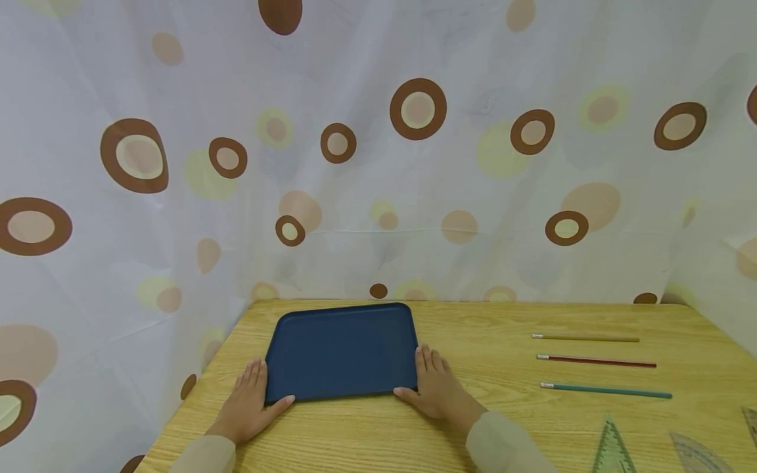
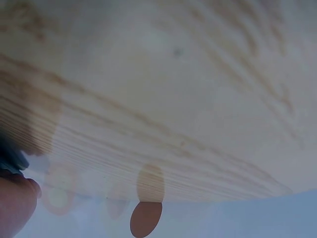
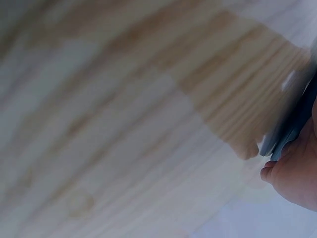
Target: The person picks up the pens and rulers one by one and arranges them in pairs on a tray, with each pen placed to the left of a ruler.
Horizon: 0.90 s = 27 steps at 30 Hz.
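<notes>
In the head view a dark blue rectangular tray (image 1: 343,351) lies on the wooden table, turned slightly askew. My left hand (image 1: 248,404) touches its near left corner, fingers straight along the left side and thumb against the front edge. At the near right corner, my right hand (image 1: 437,387) rests in the same way, fingers along the right side and thumb at the front edge. Each wrist view catches only a bit of the hand beside the dark tray edge: the left hand (image 2: 17,203) at lower left, the right hand (image 3: 297,171) at the right.
Three pencils, yellow (image 1: 585,338), red (image 1: 597,360) and green (image 1: 606,390), lie in a row on the right of the table (image 1: 355,433). Nearer stand a transparent green set square (image 1: 613,450) and a clear protractor (image 1: 699,453). A dotted curtain (image 1: 355,184) hangs behind.
</notes>
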### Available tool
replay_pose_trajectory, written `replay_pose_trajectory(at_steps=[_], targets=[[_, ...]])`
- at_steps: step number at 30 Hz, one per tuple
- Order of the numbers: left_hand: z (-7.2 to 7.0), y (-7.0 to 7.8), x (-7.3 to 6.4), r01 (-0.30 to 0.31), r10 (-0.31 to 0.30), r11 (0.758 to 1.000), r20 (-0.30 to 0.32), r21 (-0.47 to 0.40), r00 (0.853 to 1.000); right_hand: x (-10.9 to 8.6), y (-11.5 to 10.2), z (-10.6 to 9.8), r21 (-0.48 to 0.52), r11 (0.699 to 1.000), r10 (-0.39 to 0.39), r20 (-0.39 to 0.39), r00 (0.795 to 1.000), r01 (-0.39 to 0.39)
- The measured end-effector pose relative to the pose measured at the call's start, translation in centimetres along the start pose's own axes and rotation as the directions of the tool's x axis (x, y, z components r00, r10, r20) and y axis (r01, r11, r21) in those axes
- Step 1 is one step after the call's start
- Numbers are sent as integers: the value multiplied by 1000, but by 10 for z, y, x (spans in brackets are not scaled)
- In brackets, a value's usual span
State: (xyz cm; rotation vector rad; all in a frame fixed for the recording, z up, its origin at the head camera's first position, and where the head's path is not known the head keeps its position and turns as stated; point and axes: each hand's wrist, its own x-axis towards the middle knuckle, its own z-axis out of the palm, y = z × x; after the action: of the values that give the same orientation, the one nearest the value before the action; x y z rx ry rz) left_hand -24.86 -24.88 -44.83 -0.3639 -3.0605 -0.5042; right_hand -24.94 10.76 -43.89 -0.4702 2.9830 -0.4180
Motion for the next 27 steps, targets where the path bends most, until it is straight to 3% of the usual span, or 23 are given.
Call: replay_pose_trajectory(at_steps=[27], targets=[[7, 7, 5, -21, 21, 1000, -4, 6, 1000, -13, 5, -8, 15, 1000, 2, -31, 1000, -2]])
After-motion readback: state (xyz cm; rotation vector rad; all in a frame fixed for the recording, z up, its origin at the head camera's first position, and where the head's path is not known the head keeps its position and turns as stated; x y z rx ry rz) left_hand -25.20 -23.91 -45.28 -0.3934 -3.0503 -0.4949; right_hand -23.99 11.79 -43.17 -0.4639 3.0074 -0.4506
